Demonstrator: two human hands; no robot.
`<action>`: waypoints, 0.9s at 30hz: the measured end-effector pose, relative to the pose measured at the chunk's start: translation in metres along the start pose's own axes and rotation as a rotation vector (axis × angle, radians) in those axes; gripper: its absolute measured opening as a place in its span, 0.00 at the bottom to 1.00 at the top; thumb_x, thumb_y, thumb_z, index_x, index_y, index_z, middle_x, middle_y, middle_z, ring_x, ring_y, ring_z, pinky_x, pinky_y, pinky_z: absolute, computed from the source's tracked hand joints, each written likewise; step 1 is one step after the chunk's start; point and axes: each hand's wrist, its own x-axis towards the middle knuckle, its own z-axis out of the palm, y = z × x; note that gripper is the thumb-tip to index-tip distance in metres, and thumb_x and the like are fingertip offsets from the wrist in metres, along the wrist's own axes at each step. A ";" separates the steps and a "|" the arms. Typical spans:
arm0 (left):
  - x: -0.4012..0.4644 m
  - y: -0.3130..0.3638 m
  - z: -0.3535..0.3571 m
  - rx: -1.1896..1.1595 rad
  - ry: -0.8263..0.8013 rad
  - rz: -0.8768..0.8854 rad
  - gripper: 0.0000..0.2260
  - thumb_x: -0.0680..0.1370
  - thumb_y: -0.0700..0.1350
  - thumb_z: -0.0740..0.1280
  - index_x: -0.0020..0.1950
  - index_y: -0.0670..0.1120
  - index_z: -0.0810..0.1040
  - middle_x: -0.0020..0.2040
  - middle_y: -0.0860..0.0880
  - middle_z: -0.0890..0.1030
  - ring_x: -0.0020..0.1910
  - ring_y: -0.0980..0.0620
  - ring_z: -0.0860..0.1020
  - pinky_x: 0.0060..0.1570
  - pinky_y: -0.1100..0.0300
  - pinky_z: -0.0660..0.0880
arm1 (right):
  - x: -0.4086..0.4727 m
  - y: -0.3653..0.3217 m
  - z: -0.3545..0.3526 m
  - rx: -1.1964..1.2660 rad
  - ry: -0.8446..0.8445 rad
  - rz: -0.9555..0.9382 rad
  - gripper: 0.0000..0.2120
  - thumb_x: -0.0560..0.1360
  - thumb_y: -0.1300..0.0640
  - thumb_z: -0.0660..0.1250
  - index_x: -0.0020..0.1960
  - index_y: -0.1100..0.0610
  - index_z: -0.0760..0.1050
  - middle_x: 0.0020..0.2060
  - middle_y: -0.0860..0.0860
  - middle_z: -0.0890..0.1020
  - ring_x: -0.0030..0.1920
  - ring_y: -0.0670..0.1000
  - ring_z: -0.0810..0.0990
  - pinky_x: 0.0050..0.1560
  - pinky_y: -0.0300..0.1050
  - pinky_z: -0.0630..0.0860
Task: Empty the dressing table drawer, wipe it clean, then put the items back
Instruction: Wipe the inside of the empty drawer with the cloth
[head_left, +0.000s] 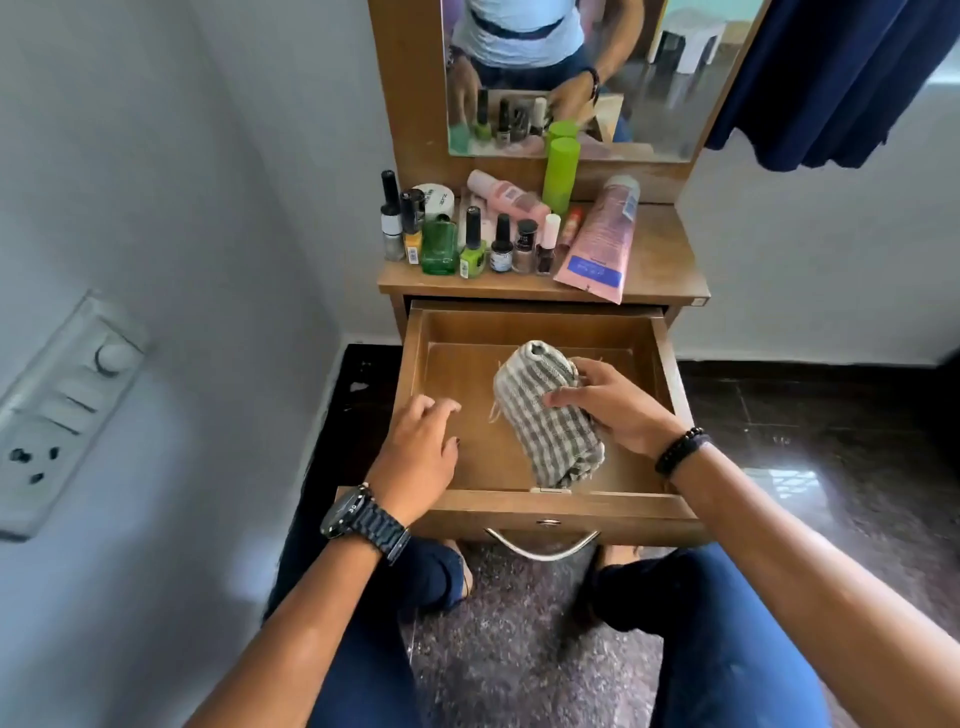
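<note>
The wooden drawer (519, 327) of the dressing table is pulled out, with only a cloth inside. My right hand (613, 405) grips a folded grey-and-white checked cloth (550, 415) over the drawer's floor. My left hand (421, 452) hovers over the drawer's left front part with fingers relaxed, holding nothing. On the table top (660, 260) stand several nail polish bottles (472, 244), a green glass bottle (439, 247), a tall green can (561, 174), a pink tube (597, 244), a pink bottle (506, 195) lying down and a white jar (434, 200).
A mirror (639, 78) rises behind the table top. A wall with a switch panel (57, 415) is close on the left. A dark blue curtain (852, 78) hangs at the upper right. The drawer's metal handle (543, 548) is above my knees.
</note>
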 end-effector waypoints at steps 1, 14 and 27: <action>-0.001 0.000 0.001 -0.004 0.001 0.003 0.16 0.78 0.42 0.62 0.65 0.48 0.69 0.64 0.49 0.67 0.66 0.51 0.65 0.59 0.64 0.67 | 0.005 -0.002 0.001 -0.015 -0.019 0.006 0.18 0.73 0.64 0.67 0.62 0.56 0.72 0.54 0.56 0.81 0.55 0.56 0.80 0.59 0.53 0.76; 0.005 -0.015 -0.013 -0.147 0.124 -0.282 0.24 0.78 0.41 0.62 0.73 0.47 0.59 0.72 0.47 0.62 0.71 0.50 0.62 0.66 0.59 0.63 | 0.075 -0.032 0.049 -0.037 -0.115 -0.058 0.05 0.76 0.62 0.63 0.50 0.59 0.76 0.47 0.58 0.82 0.46 0.54 0.81 0.50 0.47 0.77; 0.009 -0.027 -0.020 -0.069 0.088 -0.291 0.16 0.81 0.44 0.54 0.68 0.47 0.70 0.45 0.44 0.81 0.30 0.48 0.75 0.32 0.59 0.67 | 0.096 -0.043 0.090 -0.363 0.007 -0.191 0.08 0.77 0.63 0.60 0.53 0.55 0.74 0.32 0.46 0.74 0.27 0.44 0.67 0.22 0.33 0.64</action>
